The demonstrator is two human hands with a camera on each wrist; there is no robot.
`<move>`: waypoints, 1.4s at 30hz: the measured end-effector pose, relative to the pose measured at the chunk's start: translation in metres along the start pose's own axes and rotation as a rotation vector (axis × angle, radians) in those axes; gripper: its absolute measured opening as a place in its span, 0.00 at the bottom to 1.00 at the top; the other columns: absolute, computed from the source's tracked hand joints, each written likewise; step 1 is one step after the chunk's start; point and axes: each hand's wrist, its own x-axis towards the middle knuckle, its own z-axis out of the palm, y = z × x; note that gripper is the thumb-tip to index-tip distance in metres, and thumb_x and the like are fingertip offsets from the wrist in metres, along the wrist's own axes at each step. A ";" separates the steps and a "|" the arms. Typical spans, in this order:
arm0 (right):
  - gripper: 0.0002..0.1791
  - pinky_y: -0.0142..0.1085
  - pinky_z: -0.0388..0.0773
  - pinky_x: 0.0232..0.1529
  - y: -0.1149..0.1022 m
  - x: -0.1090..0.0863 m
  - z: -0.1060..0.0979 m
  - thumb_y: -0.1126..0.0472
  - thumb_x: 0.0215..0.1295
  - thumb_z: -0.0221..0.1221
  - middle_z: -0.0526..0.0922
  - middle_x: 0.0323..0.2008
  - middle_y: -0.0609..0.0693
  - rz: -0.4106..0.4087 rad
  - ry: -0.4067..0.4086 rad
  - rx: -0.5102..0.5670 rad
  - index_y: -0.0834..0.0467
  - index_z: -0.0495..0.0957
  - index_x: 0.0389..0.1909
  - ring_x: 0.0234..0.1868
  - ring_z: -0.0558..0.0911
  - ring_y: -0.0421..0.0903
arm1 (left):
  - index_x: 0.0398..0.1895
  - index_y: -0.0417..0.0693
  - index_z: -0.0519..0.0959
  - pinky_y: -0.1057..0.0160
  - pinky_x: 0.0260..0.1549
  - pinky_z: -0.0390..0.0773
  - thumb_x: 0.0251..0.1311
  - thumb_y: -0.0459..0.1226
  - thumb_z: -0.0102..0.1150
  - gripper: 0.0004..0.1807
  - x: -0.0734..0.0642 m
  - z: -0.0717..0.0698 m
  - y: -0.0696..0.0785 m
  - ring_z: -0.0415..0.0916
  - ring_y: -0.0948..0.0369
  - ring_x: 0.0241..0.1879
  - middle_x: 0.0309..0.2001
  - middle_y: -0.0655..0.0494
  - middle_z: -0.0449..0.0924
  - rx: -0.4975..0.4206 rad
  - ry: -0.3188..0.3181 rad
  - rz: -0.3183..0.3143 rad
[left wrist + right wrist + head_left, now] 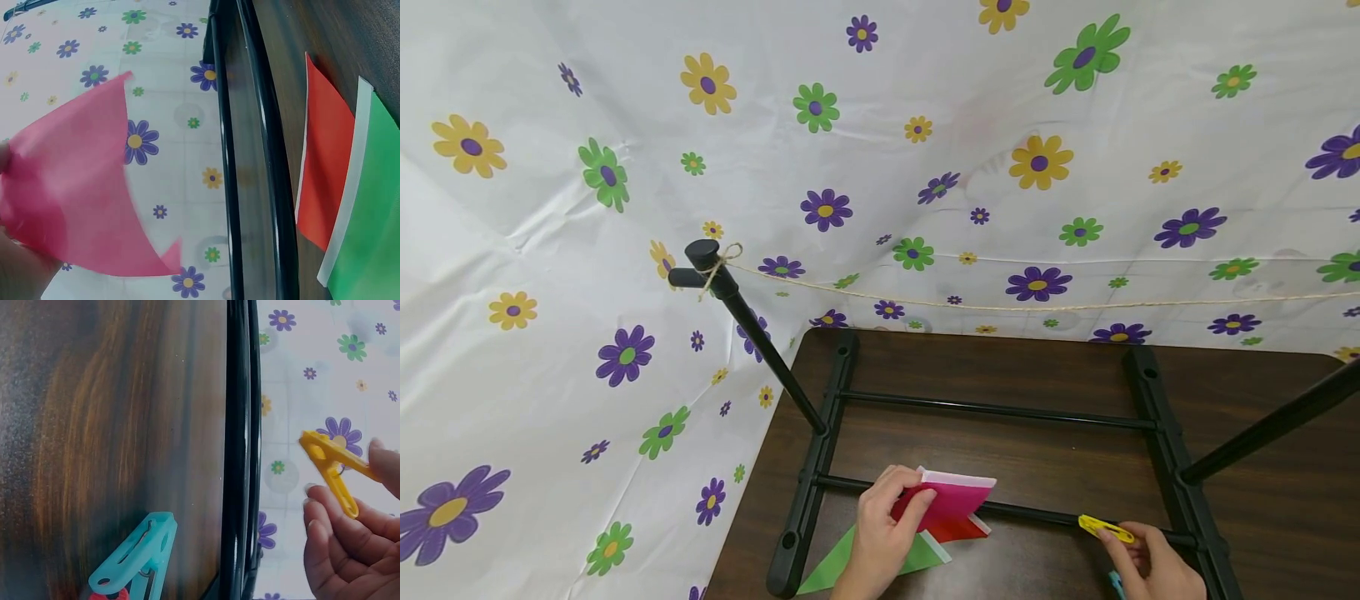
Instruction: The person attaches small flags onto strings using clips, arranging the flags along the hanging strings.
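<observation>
My left hand [883,521] pinches a pink paper flag [955,498] with a white top edge, raised over the table. Below it lie a red flag [325,156] and a green flag [369,206], both white along one edge. A yellow clothespin [331,462] is pinched between thumb and fingers of my right hand [1153,560]. Down on the tabletop near that hand rests a teal clothespin [140,556], with part of a red one [112,595] at its lower end.
A black frame lies on the dark wooden table [985,367], its crossbars [1000,408] running sideways. Upright posts [767,350] rise left and right. Twine [925,303] tied to the left post stretches rightward before a flowered sheet [880,125].
</observation>
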 end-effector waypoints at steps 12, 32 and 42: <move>0.21 0.17 0.63 0.20 -0.005 0.001 -0.002 0.71 0.52 0.76 0.84 0.25 0.63 -0.004 0.030 0.016 0.74 0.77 0.42 0.18 0.72 0.32 | 0.47 0.45 0.77 0.62 0.30 0.86 0.65 0.24 0.63 0.12 -0.002 -0.001 0.003 0.81 0.63 0.34 0.40 0.49 0.84 0.017 0.016 -0.074; 0.18 0.19 0.66 0.20 -0.003 0.000 -0.005 0.74 0.56 0.73 0.83 0.25 0.61 -0.092 0.052 0.059 0.73 0.75 0.43 0.20 0.70 0.27 | 0.42 0.42 0.76 0.65 0.27 0.85 0.66 0.24 0.62 0.07 -0.001 0.002 0.007 0.82 0.62 0.30 0.34 0.46 0.84 -0.070 -0.016 -0.025; 0.15 0.17 0.64 0.22 -0.004 -0.002 -0.007 0.74 0.61 0.69 0.83 0.27 0.61 -0.092 0.060 0.048 0.72 0.76 0.44 0.22 0.71 0.30 | 0.51 0.40 0.77 0.66 0.31 0.85 0.61 0.22 0.66 0.17 -0.002 0.003 0.005 0.86 0.57 0.30 0.36 0.44 0.88 -0.030 0.029 0.029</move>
